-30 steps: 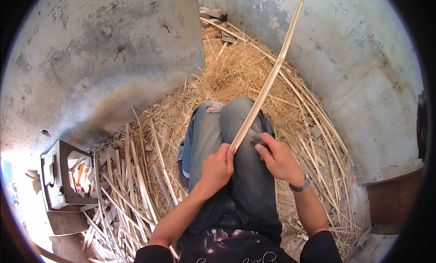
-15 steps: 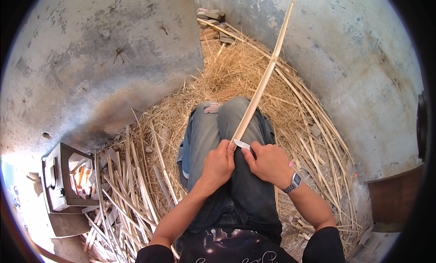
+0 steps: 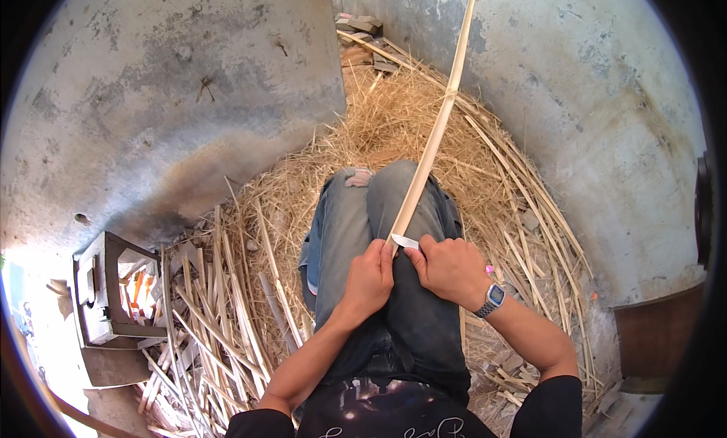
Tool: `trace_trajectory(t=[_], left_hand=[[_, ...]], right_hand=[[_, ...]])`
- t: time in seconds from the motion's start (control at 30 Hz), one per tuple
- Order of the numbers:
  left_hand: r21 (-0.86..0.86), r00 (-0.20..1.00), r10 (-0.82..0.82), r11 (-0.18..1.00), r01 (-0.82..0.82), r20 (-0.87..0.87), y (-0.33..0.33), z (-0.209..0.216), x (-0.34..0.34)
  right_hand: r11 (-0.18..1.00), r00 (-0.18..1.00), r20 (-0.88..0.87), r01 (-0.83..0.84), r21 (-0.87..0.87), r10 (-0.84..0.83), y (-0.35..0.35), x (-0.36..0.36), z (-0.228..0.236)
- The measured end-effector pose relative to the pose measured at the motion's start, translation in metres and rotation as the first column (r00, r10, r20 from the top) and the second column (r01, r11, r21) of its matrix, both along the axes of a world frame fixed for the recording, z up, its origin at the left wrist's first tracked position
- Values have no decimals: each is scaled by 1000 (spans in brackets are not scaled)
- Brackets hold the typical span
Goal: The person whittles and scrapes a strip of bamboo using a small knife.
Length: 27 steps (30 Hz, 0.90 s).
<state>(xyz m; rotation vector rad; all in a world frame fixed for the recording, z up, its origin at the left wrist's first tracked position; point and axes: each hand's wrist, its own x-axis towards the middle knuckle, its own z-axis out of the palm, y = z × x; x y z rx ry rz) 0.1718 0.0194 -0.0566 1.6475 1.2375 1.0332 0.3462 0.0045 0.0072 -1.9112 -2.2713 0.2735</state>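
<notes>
A long pale bamboo strip (image 3: 432,146) slants up and away over my knees, its near end between my hands. My left hand (image 3: 369,277) is closed round that near end, thumb along the strip. In my right hand (image 3: 453,268) is a knife (image 3: 404,242), with its short bright blade pointing left and lying against the strip's edge near my left thumb. The knife's handle is hidden inside my fist. Below both hands are my legs in worn grey jeans (image 3: 394,317).
Bamboo shavings (image 3: 394,124) cover the floor ahead. Split strips lie in a heap (image 3: 219,317) at left and along the wall (image 3: 541,203) at right. A wooden stool-like frame (image 3: 117,294) stands far left, and a brown panel (image 3: 659,332) at right. Stained grey walls (image 3: 189,82) curve around.
The bamboo strip's far end has shifted slightly left and up in the picture. My hands keep the same grip, and the blade remains by the left thumb.
</notes>
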Motion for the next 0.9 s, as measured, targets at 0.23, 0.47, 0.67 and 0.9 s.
trace_trajectory(t=[0.23, 0.47, 0.67, 0.9], left_hand=[[-7, 992, 10, 1000, -11, -124, -20, -2, -17], [47, 962, 37, 999, -25, -271, -43, -5, -37], [123, 966, 73, 991, -44, -247, -23, -8, -19], [92, 977, 70, 994, -53, -200, -2, -5, 3]], right_hand=[[1000, 1000, -5, 13, 23, -13, 5, 5, -2], [997, 997, -54, 61, 54, -58, 20, 20, 3], [1000, 996, -86, 15, 5, -15, -1, 10, 4], [998, 998, -11, 56, -32, -56, -2, 6, 6]])
